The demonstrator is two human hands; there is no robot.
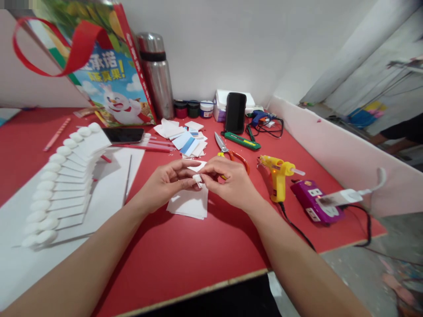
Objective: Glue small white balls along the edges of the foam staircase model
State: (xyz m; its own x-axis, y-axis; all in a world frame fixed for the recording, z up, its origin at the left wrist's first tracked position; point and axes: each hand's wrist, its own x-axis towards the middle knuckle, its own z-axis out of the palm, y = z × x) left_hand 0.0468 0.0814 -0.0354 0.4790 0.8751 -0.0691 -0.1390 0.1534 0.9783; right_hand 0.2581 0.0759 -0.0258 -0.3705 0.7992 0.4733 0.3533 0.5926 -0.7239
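Between the fingertips of my left hand (168,180) and my right hand (228,176) is a small white piece (197,178), too small to name surely. Both hands are closed in a pinch on it. Under them lies a short stack of white paper squares (188,204). Just beyond my right hand are scissors (222,143) with orange and yellow handles, partly hidden by the hand. To the left, a curved stair-like model of white cards (74,176) topped with round white pieces (46,185) stands on a white board (115,193).
A yellow glue gun (277,176) and a purple power strip (313,200) with cords lie at right. Behind are card scraps (187,143), a green cutter (243,140), phones (235,112), paint jars (193,108), a steel flask (158,79) and a printed bag (112,83).
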